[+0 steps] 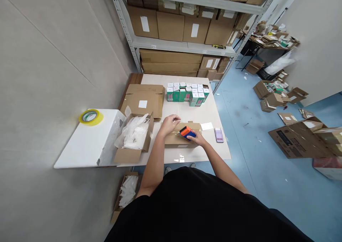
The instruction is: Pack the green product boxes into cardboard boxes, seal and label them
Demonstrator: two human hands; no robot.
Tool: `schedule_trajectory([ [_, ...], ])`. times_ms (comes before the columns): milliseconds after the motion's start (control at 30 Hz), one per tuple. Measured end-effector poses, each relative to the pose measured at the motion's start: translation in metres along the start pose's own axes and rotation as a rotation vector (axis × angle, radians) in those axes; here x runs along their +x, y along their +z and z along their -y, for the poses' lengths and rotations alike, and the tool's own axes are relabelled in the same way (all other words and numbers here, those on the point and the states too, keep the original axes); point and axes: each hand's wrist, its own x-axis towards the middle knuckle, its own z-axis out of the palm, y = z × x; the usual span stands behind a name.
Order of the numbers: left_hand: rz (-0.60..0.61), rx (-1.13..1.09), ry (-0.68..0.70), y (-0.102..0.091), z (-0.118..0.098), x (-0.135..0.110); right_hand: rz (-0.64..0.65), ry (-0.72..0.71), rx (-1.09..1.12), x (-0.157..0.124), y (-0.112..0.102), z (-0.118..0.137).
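A closed cardboard box (175, 139) lies on the table in front of me, with shiny clear tape on its top. My right hand (198, 138) grips an orange and blue tape dispenser (188, 132), held over the box. My left hand (170, 124) is above the box's left part, its fingers curled together; whether a strip of tape is between them is too small to make out. A white sheet (207, 126) and a phone-like purple item (218, 135) lie to the right of the box.
Green and white small boxes (184, 94) stand at the table's back. Flattened cartons (144, 98) and an open box with white plastic bags (135, 133) are on the left. A yellow tape roll (91, 117) rests on a white surface. Shelving (184, 46) rises behind.
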Motion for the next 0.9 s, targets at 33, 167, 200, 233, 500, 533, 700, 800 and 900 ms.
schedule_trajectory([
  [33,-0.026,0.004,-0.005,0.002,0.002,0.000,-0.005,-0.005,-0.005,0.001,0.000,0.001],
  [167,-0.165,-0.021,-0.076,0.013,0.012,-0.004,-0.069,0.007,-0.031,0.004,0.003,0.004],
  [200,-0.187,-0.044,-0.083,0.014,0.014,-0.005,-0.093,0.021,-0.037,0.004,0.005,0.005],
  [233,-0.202,-0.066,-0.082,0.015,0.016,-0.005,-0.119,0.039,-0.046,0.004,0.007,0.006],
  [500,-0.228,-0.071,-0.157,0.009,0.012,-0.013,-0.258,0.118,-0.207,0.001,0.013,0.018],
  [533,-0.246,-0.054,-0.167,0.010,0.012,-0.014,-0.268,0.127,-0.218,0.002,0.010,0.019],
  [700,-0.328,-0.011,-0.226,0.012,0.024,-0.020,-0.217,0.200,-0.318,0.008,-0.010,0.021],
  [800,-0.404,0.013,-0.258,-0.002,0.042,-0.024,-0.165,0.233,-0.366,0.011,-0.022,0.022],
  [900,-0.496,0.029,-0.295,-0.030,0.071,-0.034,-0.098,0.250,-0.415,0.017,-0.031,0.024],
])
